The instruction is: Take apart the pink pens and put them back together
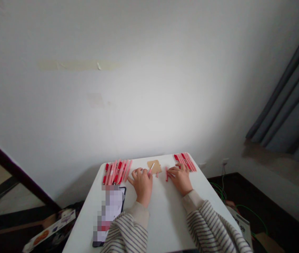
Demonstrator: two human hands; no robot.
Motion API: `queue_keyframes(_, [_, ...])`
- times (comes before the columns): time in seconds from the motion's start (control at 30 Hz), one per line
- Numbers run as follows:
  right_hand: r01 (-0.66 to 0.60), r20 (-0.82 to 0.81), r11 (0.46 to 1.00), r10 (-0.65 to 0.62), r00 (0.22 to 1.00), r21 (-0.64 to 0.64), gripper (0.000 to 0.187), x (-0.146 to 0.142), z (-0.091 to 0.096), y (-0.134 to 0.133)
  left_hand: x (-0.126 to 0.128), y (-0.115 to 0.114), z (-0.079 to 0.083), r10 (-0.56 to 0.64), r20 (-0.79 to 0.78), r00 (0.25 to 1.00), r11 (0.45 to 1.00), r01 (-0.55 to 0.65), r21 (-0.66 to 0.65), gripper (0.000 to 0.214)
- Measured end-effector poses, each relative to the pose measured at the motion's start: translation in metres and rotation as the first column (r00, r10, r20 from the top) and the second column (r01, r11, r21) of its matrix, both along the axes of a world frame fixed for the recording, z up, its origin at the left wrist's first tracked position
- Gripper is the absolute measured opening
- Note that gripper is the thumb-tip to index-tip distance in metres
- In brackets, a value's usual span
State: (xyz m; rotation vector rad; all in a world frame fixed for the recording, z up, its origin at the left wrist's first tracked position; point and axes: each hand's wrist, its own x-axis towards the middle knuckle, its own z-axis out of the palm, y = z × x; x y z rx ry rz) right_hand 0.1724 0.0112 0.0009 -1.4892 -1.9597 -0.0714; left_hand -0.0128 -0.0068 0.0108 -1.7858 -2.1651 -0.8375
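My left hand (142, 182) rests on the white table (162, 214) with its fingers curled round a thin pink-and-white pen part (151, 169) that points up toward a small brown card (154, 166). My right hand (180, 178) lies beside it, fingers closed on a short red pen piece (166, 174). A row of several red and pink pens (116, 172) lies left of my left hand. A second row of pens (185, 161) sits at the table's far right corner, just past my right hand.
A phone or tablet (110, 211), its screen blurred, lies near the table's left edge. The table stands against a white wall. Grey curtains (291, 102) hang at the right. Green cables (228, 200) and printed boxes (49, 230) lie on the dark floor.
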Motion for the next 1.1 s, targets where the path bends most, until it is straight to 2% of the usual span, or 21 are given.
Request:
queue_keyframes(0.4, [-0.032, -0.015, 0.999, 0.032, 0.999, 0.007, 0.015, -0.001, -0.001, 0.001, -0.001, 0.002, -0.002, 0.005, -0.009, 1.0, 1.0, -0.005, -0.027, 0.026])
queue_keyframes(0.77, [-0.023, -0.064, 0.999, 0.024, 0.998, 0.024, 0.018, 0.0, -0.005, 0.003, -0.002, 0.003, -0.002, -0.006, -0.001, 1.0, 1.0, 0.007, 0.019, 0.026])
queue_keyframes(0.93, [-0.026, -0.106, 0.997, 0.034, 0.994, 0.076, 0.021, 0.002, -0.009, 0.007, 0.001, 0.003, 0.0, -0.066, 0.043, 0.997, 0.996, 0.063, 0.06, 0.022])
queue_keyframes(1.1, [-0.08, -0.12, 0.98, 0.102, 0.988, 0.18, 0.031, 0.004, -0.01, 0.013, 0.006, 0.002, 0.001, -0.193, 0.084, 0.978, 0.98, 0.187, 0.072, 0.012])
